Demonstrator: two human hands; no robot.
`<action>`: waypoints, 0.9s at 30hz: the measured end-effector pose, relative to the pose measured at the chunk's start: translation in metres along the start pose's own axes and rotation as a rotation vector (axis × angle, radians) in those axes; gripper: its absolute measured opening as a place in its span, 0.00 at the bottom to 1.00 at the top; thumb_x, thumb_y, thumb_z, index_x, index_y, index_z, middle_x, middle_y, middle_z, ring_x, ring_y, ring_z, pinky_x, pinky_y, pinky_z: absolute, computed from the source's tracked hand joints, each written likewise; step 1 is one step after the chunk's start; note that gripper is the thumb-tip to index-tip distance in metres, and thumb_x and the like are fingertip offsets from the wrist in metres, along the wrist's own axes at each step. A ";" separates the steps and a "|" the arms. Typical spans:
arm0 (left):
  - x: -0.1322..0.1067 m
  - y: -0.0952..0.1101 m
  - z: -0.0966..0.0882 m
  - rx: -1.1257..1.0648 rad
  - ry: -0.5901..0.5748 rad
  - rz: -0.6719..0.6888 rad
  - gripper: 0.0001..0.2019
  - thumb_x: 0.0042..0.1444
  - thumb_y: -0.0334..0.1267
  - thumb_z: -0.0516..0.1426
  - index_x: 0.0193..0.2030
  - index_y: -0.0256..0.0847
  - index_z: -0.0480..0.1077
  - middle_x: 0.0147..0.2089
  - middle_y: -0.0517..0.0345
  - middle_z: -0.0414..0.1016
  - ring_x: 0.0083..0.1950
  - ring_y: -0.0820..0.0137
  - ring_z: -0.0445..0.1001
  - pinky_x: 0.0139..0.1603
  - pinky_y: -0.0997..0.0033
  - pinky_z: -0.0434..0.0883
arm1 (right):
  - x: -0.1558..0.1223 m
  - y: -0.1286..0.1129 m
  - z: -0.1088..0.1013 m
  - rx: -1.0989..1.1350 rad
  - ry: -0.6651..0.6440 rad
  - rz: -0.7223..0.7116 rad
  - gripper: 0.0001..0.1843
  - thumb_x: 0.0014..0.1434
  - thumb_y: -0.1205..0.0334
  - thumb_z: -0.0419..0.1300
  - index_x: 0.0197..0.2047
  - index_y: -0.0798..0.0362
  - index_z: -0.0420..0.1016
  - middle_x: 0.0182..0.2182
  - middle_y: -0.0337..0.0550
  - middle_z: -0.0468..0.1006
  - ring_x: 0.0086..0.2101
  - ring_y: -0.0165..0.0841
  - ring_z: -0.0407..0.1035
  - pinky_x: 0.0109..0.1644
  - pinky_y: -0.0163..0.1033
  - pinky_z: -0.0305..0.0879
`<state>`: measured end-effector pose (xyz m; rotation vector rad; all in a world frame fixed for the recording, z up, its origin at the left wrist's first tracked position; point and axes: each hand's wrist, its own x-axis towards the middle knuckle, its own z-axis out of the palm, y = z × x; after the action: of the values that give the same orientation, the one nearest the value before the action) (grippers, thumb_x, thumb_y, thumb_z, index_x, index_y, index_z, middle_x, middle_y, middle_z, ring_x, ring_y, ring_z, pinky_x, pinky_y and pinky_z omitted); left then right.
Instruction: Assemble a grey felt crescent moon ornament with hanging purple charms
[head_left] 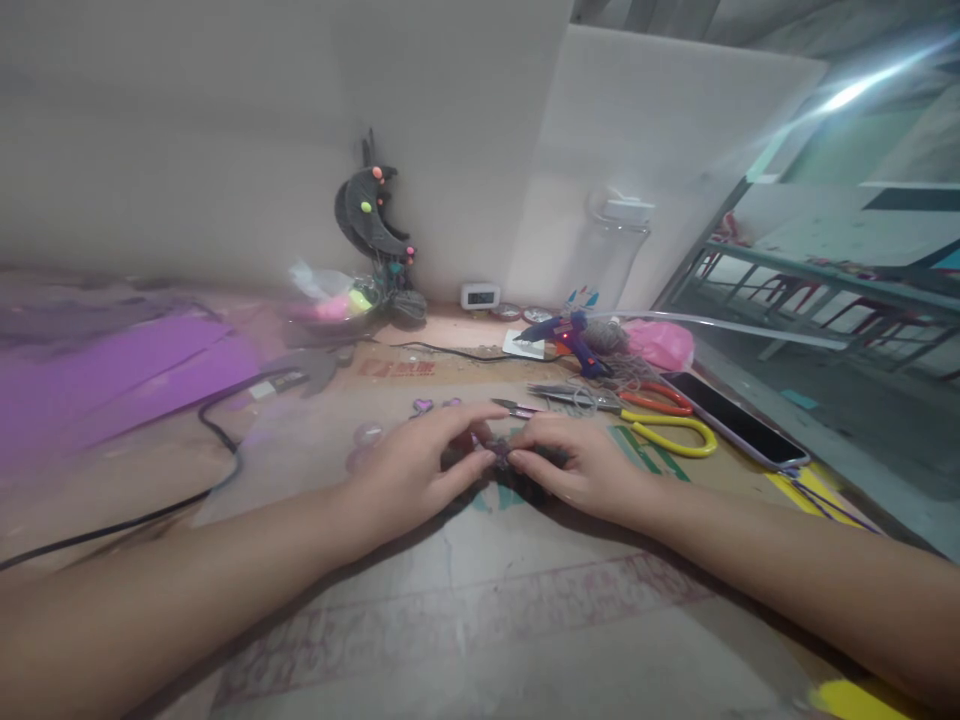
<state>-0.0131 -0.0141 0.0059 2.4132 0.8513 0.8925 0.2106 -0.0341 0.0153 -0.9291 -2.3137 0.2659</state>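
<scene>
My left hand [431, 455] and my right hand [574, 460] meet over the middle of the cardboard-covered table. Between their thumbs and fingertips is a small dark piece with some purple in it [501, 455]. Both hands pinch it, and the fingers hide most of its shape. Just beyond my left hand lies a small pink-and-dark heart-shaped piece [422, 406], with a similar one beside it. Clear round discs [367, 435] lie left of that hand. Near my right hand rest yellow-handled scissors [675, 435] and a pair with orange handles [656, 400].
A blue glue gun [574, 340] stands behind the scissors, its cable running left. A phone [739, 420] lies at the right edge. Purple sheets [135, 375] cover the left side. A dark crescent-shaped decoration [375, 215] and a small clock [480, 296] stand at the back.
</scene>
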 end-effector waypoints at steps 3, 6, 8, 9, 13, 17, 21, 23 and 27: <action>-0.001 0.002 0.000 -0.039 -0.001 -0.069 0.21 0.64 0.39 0.55 0.63 0.50 0.59 0.46 0.61 0.78 0.42 0.70 0.77 0.43 0.69 0.72 | -0.001 0.000 0.000 0.000 -0.003 0.001 0.09 0.64 0.64 0.56 0.34 0.53 0.76 0.29 0.42 0.81 0.31 0.31 0.72 0.40 0.36 0.68; 0.000 0.001 -0.002 -0.087 0.052 -0.132 0.16 0.64 0.44 0.54 0.57 0.46 0.63 0.44 0.58 0.78 0.42 0.68 0.77 0.40 0.69 0.72 | -0.001 0.000 0.000 -0.009 0.013 0.005 0.09 0.64 0.64 0.57 0.33 0.53 0.76 0.29 0.42 0.81 0.31 0.31 0.72 0.39 0.36 0.67; 0.002 0.000 -0.003 -0.102 0.091 -0.165 0.11 0.64 0.46 0.54 0.46 0.43 0.68 0.39 0.58 0.77 0.41 0.67 0.76 0.39 0.69 0.71 | -0.002 0.000 -0.001 -0.014 0.025 0.009 0.09 0.64 0.64 0.57 0.33 0.53 0.76 0.28 0.41 0.81 0.31 0.31 0.72 0.39 0.36 0.67; 0.003 0.000 -0.004 -0.105 0.098 -0.177 0.11 0.64 0.47 0.54 0.41 0.42 0.69 0.37 0.59 0.77 0.39 0.68 0.75 0.39 0.68 0.71 | -0.002 -0.001 -0.001 -0.014 0.030 0.007 0.09 0.64 0.63 0.57 0.33 0.53 0.76 0.28 0.41 0.80 0.30 0.31 0.72 0.38 0.36 0.67; 0.005 0.000 -0.008 -0.128 0.039 -0.211 0.13 0.64 0.48 0.54 0.34 0.42 0.71 0.33 0.61 0.76 0.37 0.69 0.74 0.39 0.69 0.69 | -0.002 -0.001 0.000 -0.020 0.038 -0.013 0.09 0.64 0.64 0.57 0.33 0.54 0.76 0.28 0.41 0.80 0.30 0.31 0.71 0.38 0.36 0.66; 0.005 0.001 -0.008 -0.138 -0.010 -0.184 0.13 0.66 0.45 0.52 0.35 0.42 0.72 0.35 0.62 0.78 0.38 0.69 0.75 0.41 0.70 0.69 | -0.002 -0.001 0.000 -0.037 0.030 -0.022 0.09 0.64 0.64 0.57 0.33 0.54 0.76 0.28 0.41 0.80 0.30 0.31 0.70 0.38 0.36 0.65; 0.006 0.001 -0.007 -0.105 -0.015 -0.147 0.15 0.67 0.43 0.50 0.36 0.42 0.73 0.37 0.60 0.79 0.40 0.68 0.76 0.43 0.69 0.69 | -0.002 -0.002 -0.001 -0.049 0.026 -0.040 0.09 0.64 0.64 0.57 0.34 0.54 0.76 0.28 0.42 0.80 0.30 0.31 0.70 0.39 0.36 0.65; 0.006 0.001 -0.007 -0.109 -0.021 -0.137 0.14 0.66 0.44 0.51 0.37 0.42 0.74 0.37 0.60 0.79 0.40 0.68 0.76 0.43 0.69 0.69 | -0.002 -0.002 -0.002 -0.057 0.028 -0.045 0.09 0.64 0.64 0.56 0.34 0.53 0.76 0.28 0.42 0.80 0.30 0.31 0.71 0.38 0.37 0.65; 0.005 0.003 -0.005 -0.099 -0.039 -0.130 0.09 0.63 0.43 0.56 0.38 0.43 0.75 0.36 0.60 0.80 0.39 0.68 0.76 0.40 0.70 0.70 | -0.002 -0.002 -0.001 -0.057 0.035 -0.062 0.09 0.64 0.64 0.56 0.35 0.53 0.77 0.28 0.42 0.81 0.30 0.31 0.71 0.39 0.37 0.65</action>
<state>-0.0123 -0.0119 0.0139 2.2554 0.9158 0.8158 0.2114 -0.0367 0.0163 -0.8808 -2.3244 0.1571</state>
